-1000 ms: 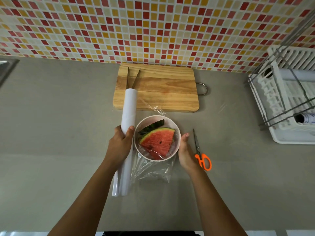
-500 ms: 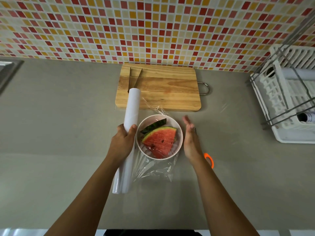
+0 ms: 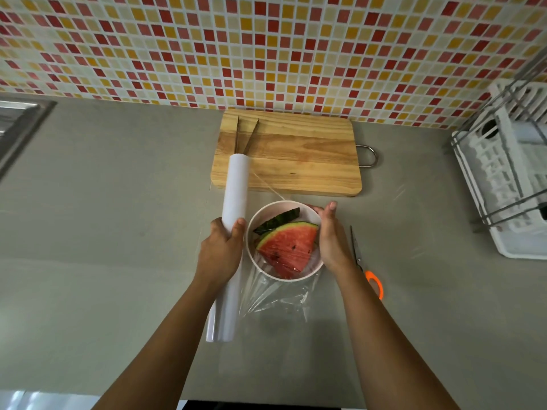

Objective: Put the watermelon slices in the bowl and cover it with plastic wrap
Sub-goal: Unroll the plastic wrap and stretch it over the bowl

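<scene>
centre frame: one bowl (image 3: 282,277) holds two watermelon slices (image 3: 288,247) under film. left hand (image 3: 219,250) clamps one wrap roll (image 3: 235,187); right hand (image 3: 333,241), fingers together, presses the bowl's right side. one scissors (image 3: 356,250) right.

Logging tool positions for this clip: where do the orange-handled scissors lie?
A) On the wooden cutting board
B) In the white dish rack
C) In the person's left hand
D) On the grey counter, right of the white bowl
D: the orange-handled scissors lie flat on the grey counter, just right of the round white bowl and the right hand; the left hand grips the white plastic-wrap roll.
</scene>
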Motion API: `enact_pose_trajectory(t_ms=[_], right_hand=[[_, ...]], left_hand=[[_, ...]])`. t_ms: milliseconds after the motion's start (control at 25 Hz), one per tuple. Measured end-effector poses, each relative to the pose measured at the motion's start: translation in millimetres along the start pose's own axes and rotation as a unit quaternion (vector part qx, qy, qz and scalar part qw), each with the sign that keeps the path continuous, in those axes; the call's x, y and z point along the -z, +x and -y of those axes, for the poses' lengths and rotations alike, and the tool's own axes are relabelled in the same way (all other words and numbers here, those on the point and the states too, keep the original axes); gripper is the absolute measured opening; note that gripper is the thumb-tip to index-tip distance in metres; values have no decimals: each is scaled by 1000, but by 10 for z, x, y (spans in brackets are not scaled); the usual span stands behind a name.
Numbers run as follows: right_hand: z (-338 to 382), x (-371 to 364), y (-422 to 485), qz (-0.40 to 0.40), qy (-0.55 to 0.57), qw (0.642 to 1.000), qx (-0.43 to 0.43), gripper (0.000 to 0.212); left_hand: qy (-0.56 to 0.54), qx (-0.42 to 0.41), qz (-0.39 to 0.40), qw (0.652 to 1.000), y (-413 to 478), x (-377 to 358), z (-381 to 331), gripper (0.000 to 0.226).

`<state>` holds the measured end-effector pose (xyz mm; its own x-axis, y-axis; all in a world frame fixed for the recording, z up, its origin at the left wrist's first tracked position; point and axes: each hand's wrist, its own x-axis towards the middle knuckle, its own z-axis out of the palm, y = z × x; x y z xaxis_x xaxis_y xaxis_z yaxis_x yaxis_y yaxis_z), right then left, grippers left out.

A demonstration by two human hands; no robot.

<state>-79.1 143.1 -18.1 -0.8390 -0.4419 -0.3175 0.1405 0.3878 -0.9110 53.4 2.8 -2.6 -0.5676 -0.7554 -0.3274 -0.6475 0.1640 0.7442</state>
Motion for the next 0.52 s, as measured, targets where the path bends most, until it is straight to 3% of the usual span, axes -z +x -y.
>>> enact_pose_trajectory(t_ms=[120, 360, 520], right_hand=[[39, 19, 11, -32, -86, 996, -24, 105], [60, 17, -22, -145, -202, 969, -5, 82], [-86, 5, -20, -44, 19, 997, -53, 53]], left_hand=[[-11, 9, 5, 1000, 3, -2, 11, 50], [-31, 4, 10, 999, -21, -14, 9, 49], [-27, 3, 21, 999, -15, 11, 21, 48]])
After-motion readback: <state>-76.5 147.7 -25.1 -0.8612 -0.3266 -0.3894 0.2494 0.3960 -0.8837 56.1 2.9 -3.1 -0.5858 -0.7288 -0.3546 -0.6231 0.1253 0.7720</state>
